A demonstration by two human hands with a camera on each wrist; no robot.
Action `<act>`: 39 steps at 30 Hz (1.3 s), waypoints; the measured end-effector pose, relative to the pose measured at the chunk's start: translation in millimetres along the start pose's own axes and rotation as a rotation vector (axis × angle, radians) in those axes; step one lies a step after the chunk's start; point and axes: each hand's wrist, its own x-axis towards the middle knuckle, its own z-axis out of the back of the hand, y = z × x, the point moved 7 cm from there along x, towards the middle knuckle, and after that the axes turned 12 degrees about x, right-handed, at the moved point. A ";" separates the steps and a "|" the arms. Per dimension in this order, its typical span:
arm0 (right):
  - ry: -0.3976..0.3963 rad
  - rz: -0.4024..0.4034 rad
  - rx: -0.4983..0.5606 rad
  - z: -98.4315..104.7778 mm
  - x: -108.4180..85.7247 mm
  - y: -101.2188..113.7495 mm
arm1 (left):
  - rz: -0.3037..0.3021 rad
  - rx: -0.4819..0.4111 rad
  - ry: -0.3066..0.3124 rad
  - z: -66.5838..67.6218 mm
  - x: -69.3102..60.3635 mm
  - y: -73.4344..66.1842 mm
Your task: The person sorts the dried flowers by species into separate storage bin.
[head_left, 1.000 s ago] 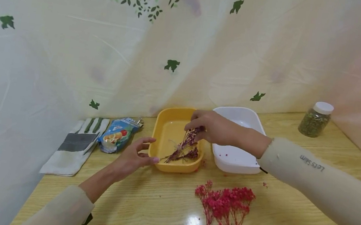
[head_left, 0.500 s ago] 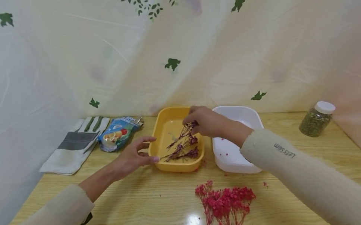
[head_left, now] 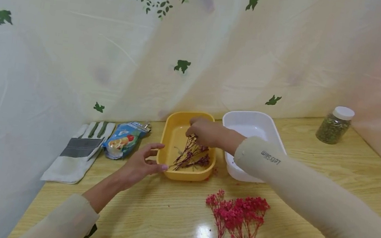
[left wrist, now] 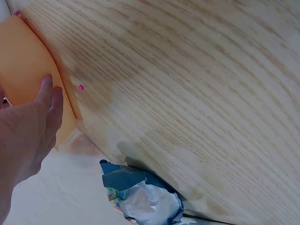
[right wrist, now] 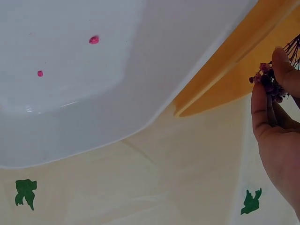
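Over the yellow tray, the right hand pinches a dark purple dried flower sprig; in the right wrist view, thumb and fingers of the right hand close on its purple blooms. More purple sprigs lie inside the tray. The left hand rests against the tray's left side with fingers spread and slightly bent. The left wrist view shows the left hand with its fingers along the outer wall of the yellow tray.
A white tray stands right of the yellow one, with small pink bits inside. Pink-red dried flowers lie in front. A glove and a blue pouch are at left, and a jar at back right.
The right hand has moved left across the yellow tray with its sprig, uncovering more of the white tray's back. The left hand has stayed at the tray's side.
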 end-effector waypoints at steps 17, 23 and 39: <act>0.019 -0.102 0.033 -2.8 -2.1 6.9 | -0.010 -0.006 -0.003 1.9 -1.0 0.1; 0.000 -0.106 0.044 12.3 -28.1 13.5 | -0.018 0.000 0.001 1.7 -0.4 0.3; -0.272 0.024 0.064 44.4 -124.9 21.3 | -0.055 -0.017 -0.060 11.7 -14.2 -1.5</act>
